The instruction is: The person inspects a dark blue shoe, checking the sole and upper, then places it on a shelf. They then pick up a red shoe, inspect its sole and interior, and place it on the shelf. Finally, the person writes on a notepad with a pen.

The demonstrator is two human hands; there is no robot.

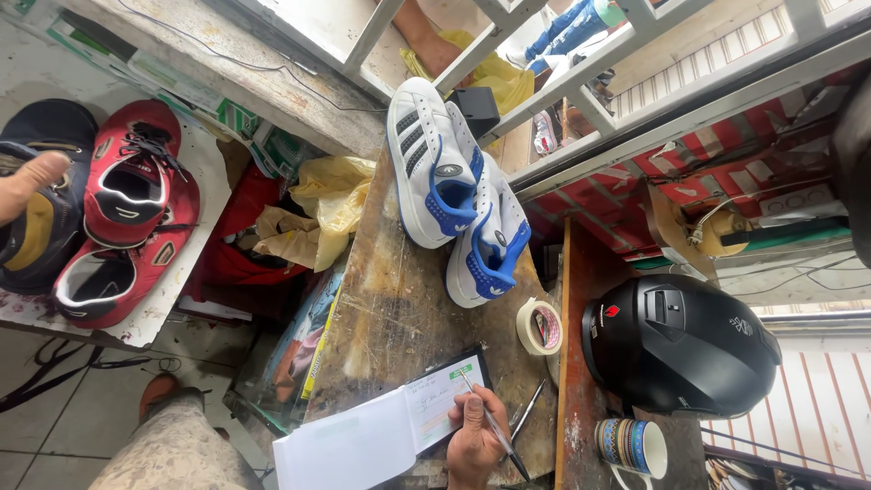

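1. Here the right hand point(474, 442) is clenched around a pen point(494, 428), its tip resting on the open page of a receipt booklet point(381, 436) at the near edge of the worktop point(399, 308).
2. The booklet lies open and flat, its white cover folded out toward the left, its printed page under the pen.
3. Just beside the hand, to the right, a second dark pen or thin tool point(529, 411) lies on the worktop; which it is cannot be told.
4. A roll of tape point(540, 327) stands further out, near the worktop's right edge.
5. Beyond it a pair of white sneakers point(458, 195) with blue linings and dark stripes lie on the worktop, one overlapping the other.
6. On a lower wooden ledge to the right sit a black helmet point(680, 345) and, near it, a patterned mug point(631, 446).
7. The left hand point(27, 186) shows only partly at the picture's left edge, touching a dark shoe point(41, 227); whether it grips the shoe cannot be told.
8. Beside that shoe a pair of red sneakers point(122, 218) rest on a white board.
9. Crumpled yellow plastic bags point(331, 204) sit between the board and the worktop.
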